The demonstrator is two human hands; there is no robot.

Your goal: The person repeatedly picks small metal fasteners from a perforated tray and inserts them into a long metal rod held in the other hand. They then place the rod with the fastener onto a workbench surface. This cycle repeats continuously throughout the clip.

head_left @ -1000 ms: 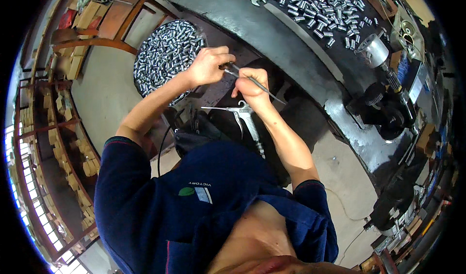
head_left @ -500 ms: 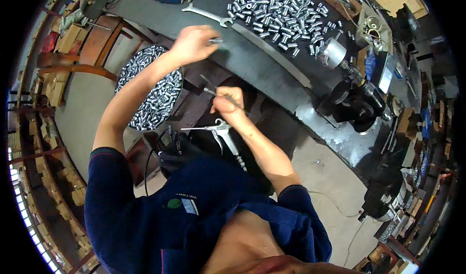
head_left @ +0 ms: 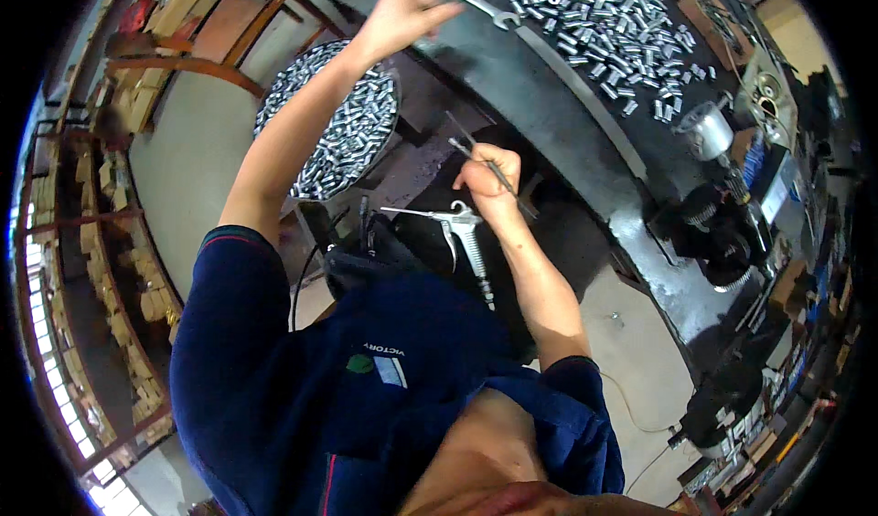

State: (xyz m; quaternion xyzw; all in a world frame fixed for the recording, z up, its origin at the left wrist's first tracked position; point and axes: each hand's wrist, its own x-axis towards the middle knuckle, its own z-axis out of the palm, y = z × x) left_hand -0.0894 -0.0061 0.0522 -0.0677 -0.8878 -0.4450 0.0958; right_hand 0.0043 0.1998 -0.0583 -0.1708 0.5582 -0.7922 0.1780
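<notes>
Reaching up to the bench's near edge, my left hand (head_left: 407, 15) has its thumb and fingers apart, with nothing visible between them. It is beside an open-ended wrench (head_left: 480, 6), whose far end lies close to the fingertips; I cannot tell whether they touch. My right hand (head_left: 492, 176) is closed around a slim metal rod-like tool (head_left: 501, 177), its thin end pointing up and left; its exact kind is unclear. Below that hand, a silver air blow gun (head_left: 468, 233) lies over my lap. Short metal cylinders (head_left: 599, 27) are heaped on the dark bench.
Left of my lap stands a round container (head_left: 397, 118) full of similar cylinders, partly behind my left forearm. A long flat metal strip (head_left: 585, 100) runs along the bench (head_left: 512, 86). A machine with a silver cylindrical part (head_left: 706, 130) stands at right. A wooden chair (head_left: 224, 27) is at upper left.
My left hand has moved up toward the wrench; the small metal piece seen at its fingers earlier no longer shows. The whole view has shifted. My right hand still grips the slim tool.
</notes>
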